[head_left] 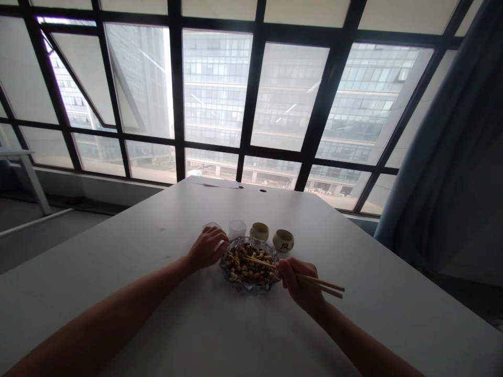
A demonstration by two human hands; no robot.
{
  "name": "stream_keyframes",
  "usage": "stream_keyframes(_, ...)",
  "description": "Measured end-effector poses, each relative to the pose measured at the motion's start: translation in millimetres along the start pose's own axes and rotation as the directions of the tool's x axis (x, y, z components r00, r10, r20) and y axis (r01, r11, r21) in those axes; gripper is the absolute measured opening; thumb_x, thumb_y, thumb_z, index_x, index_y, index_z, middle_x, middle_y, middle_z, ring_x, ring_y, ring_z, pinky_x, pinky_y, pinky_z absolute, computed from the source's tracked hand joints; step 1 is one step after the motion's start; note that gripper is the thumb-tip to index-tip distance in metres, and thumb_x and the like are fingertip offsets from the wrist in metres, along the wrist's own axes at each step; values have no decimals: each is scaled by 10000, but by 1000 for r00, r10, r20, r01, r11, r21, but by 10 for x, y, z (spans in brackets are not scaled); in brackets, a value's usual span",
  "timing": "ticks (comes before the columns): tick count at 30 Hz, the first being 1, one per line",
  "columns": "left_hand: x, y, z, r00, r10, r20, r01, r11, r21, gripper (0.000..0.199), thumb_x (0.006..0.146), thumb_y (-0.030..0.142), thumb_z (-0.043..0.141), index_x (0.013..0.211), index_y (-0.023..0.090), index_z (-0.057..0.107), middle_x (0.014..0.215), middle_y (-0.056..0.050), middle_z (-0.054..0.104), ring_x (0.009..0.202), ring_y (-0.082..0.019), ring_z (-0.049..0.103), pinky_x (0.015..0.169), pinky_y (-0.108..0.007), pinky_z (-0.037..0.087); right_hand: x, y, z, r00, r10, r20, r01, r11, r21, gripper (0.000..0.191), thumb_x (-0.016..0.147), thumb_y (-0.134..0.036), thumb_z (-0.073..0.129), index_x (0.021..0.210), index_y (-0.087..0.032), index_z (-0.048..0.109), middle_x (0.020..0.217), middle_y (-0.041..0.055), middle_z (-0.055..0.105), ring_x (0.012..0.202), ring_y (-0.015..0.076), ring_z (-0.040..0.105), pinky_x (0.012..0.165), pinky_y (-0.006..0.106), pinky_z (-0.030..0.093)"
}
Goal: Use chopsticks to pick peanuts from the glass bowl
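Observation:
A scalloped clear glass bowl [251, 287] full of mixed nuts [244, 272], some of them long peanuts in shells, stands in front of me on the table. At its left rim is my left hand [207, 247], its fingers bent and thumb closed against the glass edge. My right hand [302, 283] grips a pair of wooden chopsticks [328, 286] at the right of the bowl. Their tips reach left over the nuts; whether a nut is pinched between them is too small to tell.
Behind the bowl stand a clear plastic cup [237, 229], another clear container [212, 225] partly behind my left hand, and two beige cups [260, 231], the right one [283, 240] with a dark mark. Papers [220, 183] lie at the white table's [118, 251] far end, before large windows.

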State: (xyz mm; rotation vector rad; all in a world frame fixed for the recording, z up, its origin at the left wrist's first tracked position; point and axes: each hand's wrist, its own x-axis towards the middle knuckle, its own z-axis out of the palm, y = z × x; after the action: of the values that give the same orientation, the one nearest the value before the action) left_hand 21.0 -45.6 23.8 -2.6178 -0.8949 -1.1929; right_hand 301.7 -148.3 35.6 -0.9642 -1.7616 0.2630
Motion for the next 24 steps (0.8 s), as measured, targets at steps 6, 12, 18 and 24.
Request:
stream_keyframes(6, -13, -21, 14, 1000, -4, 10, 4, 1000, 5, 187, 932, 256, 424, 879, 219, 599, 898, -67, 694, 891, -210, 605, 860, -411, 427, 27, -107, -6, 999, -37, 21, 38, 997, -64, 470, 924, -453, 558, 520, -214, 527, 441, -2, 521, 380, 109, 446, 419, 244, 347)
stream_keyframes(12, -6, -15, 14, 1000, -9, 8, 9, 1000, -3, 210, 939, 253, 409, 873, 214, 605, 891, -67, 696, 886, -207, 607, 860, -415, 432, 33, -92, -1, 989, -111, 97, 120, 988, -93, 442, 927, -394, 550, 527, -215, 496, 495, -1, 513, 408, 106, 435, 441, 243, 336)
stream_keyframes(18, -9, -22, 20, 1000, -13, 17, 13, 1000, 8, 208, 936, 258, 418, 879, 216, 614, 897, -70, 694, 893, -208, 604, 866, -416, 434, 53, -151, -15, 973, -105, 204, 124, 989, -84, 460, 936, -433, 527, 533, -214, 494, 515, 2, 516, 425, 105, 431, 445, 240, 340)
stream_keyframes(24, -10, -28, 14, 1000, -16, 16, 16, 1000, 3, 202, 935, 258, 420, 874, 218, 608, 893, -66, 694, 894, -209, 600, 871, -418, 432, 85, -89, 4, 989, 149, 8, -149, 983, 109, 514, 880, -583, 591, 531, -210, 532, 440, 0, 530, 369, 112, 460, 388, 244, 363)
